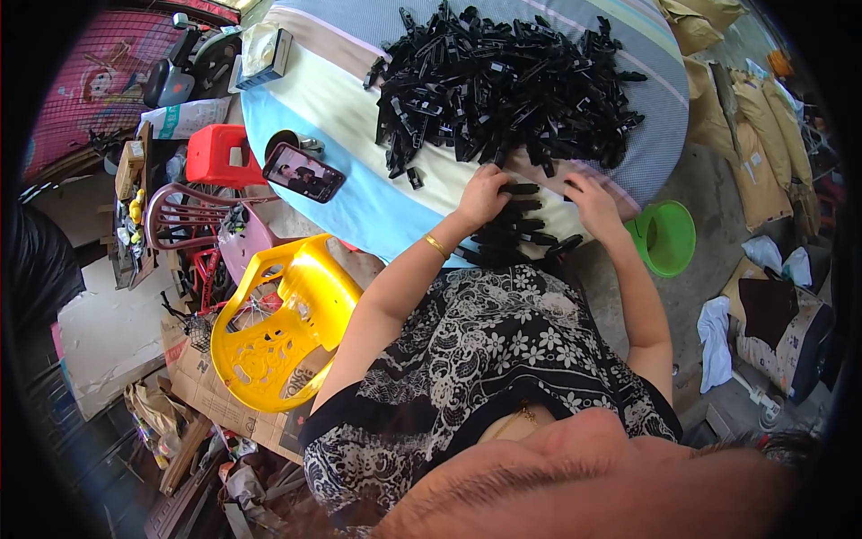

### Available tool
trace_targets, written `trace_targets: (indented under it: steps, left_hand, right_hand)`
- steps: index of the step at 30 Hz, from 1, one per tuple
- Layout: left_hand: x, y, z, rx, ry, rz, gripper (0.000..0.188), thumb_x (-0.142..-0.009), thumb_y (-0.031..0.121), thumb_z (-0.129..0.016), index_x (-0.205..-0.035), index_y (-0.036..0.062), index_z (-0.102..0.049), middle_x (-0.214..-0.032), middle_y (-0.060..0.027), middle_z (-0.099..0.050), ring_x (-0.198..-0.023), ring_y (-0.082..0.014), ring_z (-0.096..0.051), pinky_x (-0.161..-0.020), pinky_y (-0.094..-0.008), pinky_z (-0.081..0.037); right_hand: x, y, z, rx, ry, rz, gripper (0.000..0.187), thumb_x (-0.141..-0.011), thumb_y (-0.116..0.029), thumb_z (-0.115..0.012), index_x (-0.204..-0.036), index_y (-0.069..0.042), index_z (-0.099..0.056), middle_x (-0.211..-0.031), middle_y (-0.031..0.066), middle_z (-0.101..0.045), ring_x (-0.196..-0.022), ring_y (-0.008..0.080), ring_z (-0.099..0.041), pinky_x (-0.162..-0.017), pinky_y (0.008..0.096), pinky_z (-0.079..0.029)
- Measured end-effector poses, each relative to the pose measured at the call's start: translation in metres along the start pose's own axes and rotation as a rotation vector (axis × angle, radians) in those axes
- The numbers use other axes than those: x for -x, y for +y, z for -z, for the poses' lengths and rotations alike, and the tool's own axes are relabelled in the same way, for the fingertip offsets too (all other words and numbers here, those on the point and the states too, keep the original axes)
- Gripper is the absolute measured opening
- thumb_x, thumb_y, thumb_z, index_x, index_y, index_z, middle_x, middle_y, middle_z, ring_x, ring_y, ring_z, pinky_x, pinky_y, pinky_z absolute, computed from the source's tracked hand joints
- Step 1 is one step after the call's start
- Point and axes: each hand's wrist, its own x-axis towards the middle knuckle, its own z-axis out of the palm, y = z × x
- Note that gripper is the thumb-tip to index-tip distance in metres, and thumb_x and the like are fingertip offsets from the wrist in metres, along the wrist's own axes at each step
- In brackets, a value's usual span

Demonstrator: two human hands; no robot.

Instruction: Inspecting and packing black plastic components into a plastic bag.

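Observation:
A large heap of small black plastic clip-like pieces (512, 90) covers the far part of the cloth-covered table. Closer to me, more long black pieces (516, 225) lie side by side in a rough row at the table's near edge. My left hand (485, 196) is at the upper left end of this row. Its fingers are bent together at a black piece (521, 189), which sticks out beside the thumb. Right of the row is my right hand (593, 205), fingers bent and somewhat apart, with a tiny dark spot by the fingertips that I cannot make out.
On the table's left side, a phone (303, 172) leans against a dark round container (310, 144); a tissue box (265, 56) stands farther back. A yellow plastic chair (287, 323) and a red stool (220, 154) are at left. A green bucket (664, 238) stands to the right.

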Motion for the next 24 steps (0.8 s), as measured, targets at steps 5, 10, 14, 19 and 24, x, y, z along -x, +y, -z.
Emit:
trace_targets:
  steps: [5,10,14,19,24]
  left_hand:
    - [-0.004,0.001,0.004,0.030,-0.033,-0.002,0.023,-0.064,0.005,-0.066,-0.087,0.0030,-0.064,-0.088,-0.0130,-0.056,-0.089,-0.0333,-0.054,-0.079,-0.0388,-0.046]
    - [-0.001,0.000,0.002,0.023,-0.008,-0.004,0.023,-0.064,0.005,-0.066,-0.087,0.0033,-0.064,-0.088,-0.0131,-0.056,-0.088,-0.0334,-0.054,-0.079,-0.0390,-0.046]
    - [0.002,0.000,0.000,0.006,0.037,-0.010,0.023,-0.064,0.004,-0.066,-0.087,0.0032,-0.063,-0.088,-0.0134,-0.057,-0.087,-0.0335,-0.054,-0.078,-0.0395,-0.046]
    - [0.001,-0.001,-0.002,0.028,0.050,0.013,0.019,-0.063,0.003,-0.065,-0.082,0.0023,-0.064,-0.086,-0.0130,-0.057,-0.086,-0.0329,-0.055,-0.076,-0.0388,-0.046]
    - [-0.002,-0.003,0.002,0.061,-0.004,0.048,0.016,-0.064,0.003,-0.065,-0.080,0.0017,-0.064,-0.083,-0.0127,-0.057,-0.084,-0.0323,-0.056,-0.075,-0.0378,-0.047]
  right_hand:
    - [0.000,0.011,-0.010,-0.060,0.033,-0.050,0.024,-0.073,-0.002,-0.051,-0.096,-0.005,-0.058,-0.099,0.0101,-0.057,-0.091,0.0304,-0.056,-0.075,0.0388,-0.048]
    - [-0.024,-0.026,-0.022,-0.165,0.096,-0.177,0.021,-0.072,-0.003,-0.057,-0.092,-0.004,-0.061,-0.086,0.0109,-0.058,-0.083,0.0311,-0.058,-0.071,0.0403,-0.047]
    - [-0.034,-0.033,-0.026,-0.109,0.119,-0.027,0.019,-0.069,-0.003,-0.060,-0.088,-0.004,-0.062,-0.083,0.0100,-0.057,-0.081,0.0284,-0.058,-0.069,0.0395,-0.047]
    - [-0.034,-0.026,-0.027,-0.055,0.017,0.115,0.021,-0.068,-0.003,-0.059,-0.088,-0.004,-0.062,-0.084,0.0086,-0.057,-0.081,0.0263,-0.057,-0.069,0.0368,-0.048]
    - [-0.032,-0.026,-0.021,-0.027,0.164,0.146,0.019,-0.069,-0.002,-0.058,-0.087,-0.003,-0.061,-0.089,0.0078,-0.058,-0.082,0.0255,-0.057,-0.070,0.0358,-0.048]
